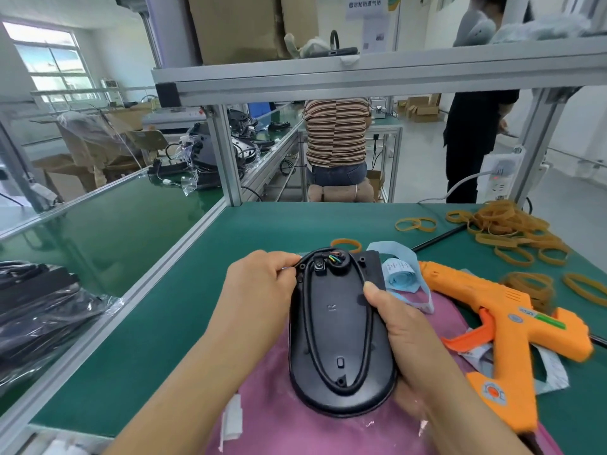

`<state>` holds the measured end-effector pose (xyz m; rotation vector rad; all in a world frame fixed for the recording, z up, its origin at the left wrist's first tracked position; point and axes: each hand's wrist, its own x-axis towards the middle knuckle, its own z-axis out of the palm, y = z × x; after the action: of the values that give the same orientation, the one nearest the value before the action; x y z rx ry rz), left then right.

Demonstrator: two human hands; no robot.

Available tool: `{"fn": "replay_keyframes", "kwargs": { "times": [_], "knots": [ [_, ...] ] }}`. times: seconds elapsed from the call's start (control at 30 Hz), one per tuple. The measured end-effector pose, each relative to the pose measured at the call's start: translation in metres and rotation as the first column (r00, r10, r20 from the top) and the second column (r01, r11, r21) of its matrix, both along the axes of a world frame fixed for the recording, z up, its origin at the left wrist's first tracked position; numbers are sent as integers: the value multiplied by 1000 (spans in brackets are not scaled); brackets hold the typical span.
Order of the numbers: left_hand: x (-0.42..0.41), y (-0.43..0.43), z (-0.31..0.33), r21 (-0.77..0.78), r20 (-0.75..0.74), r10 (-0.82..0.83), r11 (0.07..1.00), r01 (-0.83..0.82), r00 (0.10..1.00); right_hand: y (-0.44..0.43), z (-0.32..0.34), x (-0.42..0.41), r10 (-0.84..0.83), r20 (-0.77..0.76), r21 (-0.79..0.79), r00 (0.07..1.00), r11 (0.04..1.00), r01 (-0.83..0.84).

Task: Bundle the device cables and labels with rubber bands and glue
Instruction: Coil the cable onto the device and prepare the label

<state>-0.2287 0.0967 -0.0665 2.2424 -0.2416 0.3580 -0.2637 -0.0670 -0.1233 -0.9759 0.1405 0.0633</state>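
A black oval device (pixel 335 343) marked "R" lies tilted over a pink cloth (pixel 279 421) at the table's front. A black cable (pixel 307 323) runs in a loop around its back. My left hand (pixel 259 293) pinches the cable at the device's upper left corner. My right hand (pixel 400 333) grips the device's right edge, thumb on top. Coloured wires (pixel 335 258) show at the top end. A roll of light blue labels (pixel 399 274) lies just right of the device. The orange glue gun (pixel 505 326) rests on the table to the right.
Several tan rubber bands (pixel 512 228) lie in a heap at the back right, one band (pixel 346 245) behind the device. Bagged black parts (pixel 42 310) sit at the left. An aluminium frame post (pixel 226 156) and shelf (pixel 377 73) stand behind the table. Two people stand beyond.
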Motion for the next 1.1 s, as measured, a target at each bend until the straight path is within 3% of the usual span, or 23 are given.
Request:
{"fn": "replay_keyframes", "kwargs": {
  "times": [0.1,0.23,0.37,0.53,0.73,0.8,0.87,0.97,1.03,1.1],
  "knots": [
    [-2,-2,2,1,4,10,1000,-10,1000,1,1,-1,-58,29,-45,998,997,59],
    [-10,-6,6,132,28,9,991,-13,1000,6,3,-4,-172,93,-190,981,964,187],
    [-17,-6,13,78,129,87,992,-98,988,4,9,-6,-198,173,-327,965,912,246],
    [-23,-12,11,31,64,27,999,-29,998,5,8,-6,-188,119,-168,975,964,206],
    [-28,-14,1,118,74,-43,992,34,996,8,-1,-5,-160,99,-83,982,982,168],
    [-23,-14,-1,306,80,-49,952,22,996,5,-2,-4,-155,126,-163,980,971,174],
    [-21,-17,-2,572,87,-22,820,-32,996,2,-2,-2,-157,154,-263,975,945,194],
    [-17,-20,-8,684,113,22,724,-94,993,7,-5,-2,-179,139,-205,974,957,205],
    [-12,-17,-12,629,109,-1,774,-68,994,14,-5,-1,-208,110,-66,972,974,216],
    [-8,-13,-15,479,56,-57,877,23,997,18,-1,-1,-249,95,36,964,968,247]
  ]
}}
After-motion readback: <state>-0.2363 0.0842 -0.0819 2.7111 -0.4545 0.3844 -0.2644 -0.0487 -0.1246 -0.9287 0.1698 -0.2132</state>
